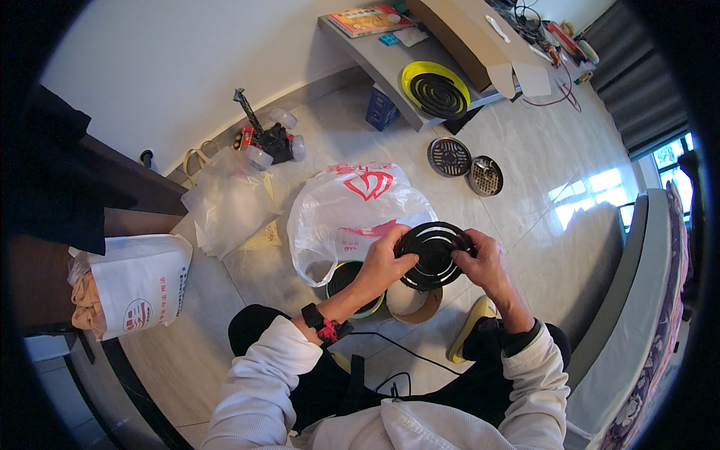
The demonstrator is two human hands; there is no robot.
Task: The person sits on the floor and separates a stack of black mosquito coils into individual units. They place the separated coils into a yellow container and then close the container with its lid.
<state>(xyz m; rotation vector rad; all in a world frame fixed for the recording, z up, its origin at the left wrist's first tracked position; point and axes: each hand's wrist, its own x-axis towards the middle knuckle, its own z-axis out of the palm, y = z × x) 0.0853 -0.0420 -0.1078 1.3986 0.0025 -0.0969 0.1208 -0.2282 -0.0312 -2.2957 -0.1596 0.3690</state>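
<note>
A black spiral mosquito coil is held up level between my two hands, above the floor. My left hand grips its left edge, thumb on top. At the right edge my right hand pinches it, thumb also on top. Below and to the left is a round green-rimmed container with dark coils in it, partly hidden by my left forearm. A round cardboard tub with a whitish inside stands under the held coil. Just behind lies a white plastic bag with red print.
Two round metal coil holders lie open on the tiled floor. A low grey table bears a yellow plate of black coils and a cardboard box. Bags stand at left, including a white paper one. A bed edges the right.
</note>
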